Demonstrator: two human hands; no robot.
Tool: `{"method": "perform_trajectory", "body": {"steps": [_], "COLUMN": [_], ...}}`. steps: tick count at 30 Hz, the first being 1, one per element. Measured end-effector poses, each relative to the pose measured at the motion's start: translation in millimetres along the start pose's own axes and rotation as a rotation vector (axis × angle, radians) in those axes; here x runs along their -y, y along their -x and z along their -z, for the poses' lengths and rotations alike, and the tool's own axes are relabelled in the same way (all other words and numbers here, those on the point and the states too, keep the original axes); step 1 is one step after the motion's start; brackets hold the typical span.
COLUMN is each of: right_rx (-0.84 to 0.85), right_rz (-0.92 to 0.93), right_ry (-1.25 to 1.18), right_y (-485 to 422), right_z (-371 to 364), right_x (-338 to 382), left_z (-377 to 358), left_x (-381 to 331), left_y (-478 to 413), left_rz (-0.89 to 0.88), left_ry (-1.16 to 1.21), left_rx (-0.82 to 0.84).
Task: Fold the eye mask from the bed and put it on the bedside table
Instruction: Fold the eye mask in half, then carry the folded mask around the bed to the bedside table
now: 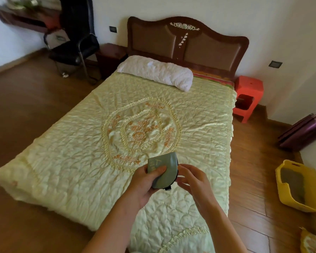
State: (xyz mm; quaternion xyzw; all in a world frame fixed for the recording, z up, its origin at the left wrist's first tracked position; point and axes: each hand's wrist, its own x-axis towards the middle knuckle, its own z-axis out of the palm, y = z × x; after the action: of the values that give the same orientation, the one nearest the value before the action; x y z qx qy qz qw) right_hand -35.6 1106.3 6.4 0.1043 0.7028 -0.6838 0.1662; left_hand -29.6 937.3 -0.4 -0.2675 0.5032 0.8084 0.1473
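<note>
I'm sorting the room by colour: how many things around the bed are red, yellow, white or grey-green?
Red: 1, the plastic stool
Yellow: 1, the basket on the floor
White: 1, the pillow
Grey-green: 1, the eye mask, folded, in both hands, left hand and right hand
Total: 4

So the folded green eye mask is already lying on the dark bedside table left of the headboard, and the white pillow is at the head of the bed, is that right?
Not quite. The head view shows the eye mask held above the bedspread: the left hand grips it and the right hand is at its edge. The bedside table has no mask on it. The pillow is at the head of the bed.
</note>
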Motion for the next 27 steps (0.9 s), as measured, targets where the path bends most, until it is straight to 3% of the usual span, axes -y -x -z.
{"method": "perform_trajectory", "body": {"steps": [8,16,27], "right_rx": [0.391,0.776,1.090], "right_rz": [0.024,-0.030,-0.048], "right_ry": [0.144,0.272,0.439], "right_y": [3.1,60.0,134.5], "right_z": [-67.5,-132.9,-227.9], "right_x": [-0.6,-37.4,-75.4], "left_z": [65.1,117.8,177.4], "left_x": [14.4,73.2,124.9], "left_y": [64.8,159.6,250.5], "left_rz": [-0.185,-0.280,-0.384], "left_ry": [0.208,0.449,0.615], "left_rx": [-0.328,-0.620,-0.943]}}
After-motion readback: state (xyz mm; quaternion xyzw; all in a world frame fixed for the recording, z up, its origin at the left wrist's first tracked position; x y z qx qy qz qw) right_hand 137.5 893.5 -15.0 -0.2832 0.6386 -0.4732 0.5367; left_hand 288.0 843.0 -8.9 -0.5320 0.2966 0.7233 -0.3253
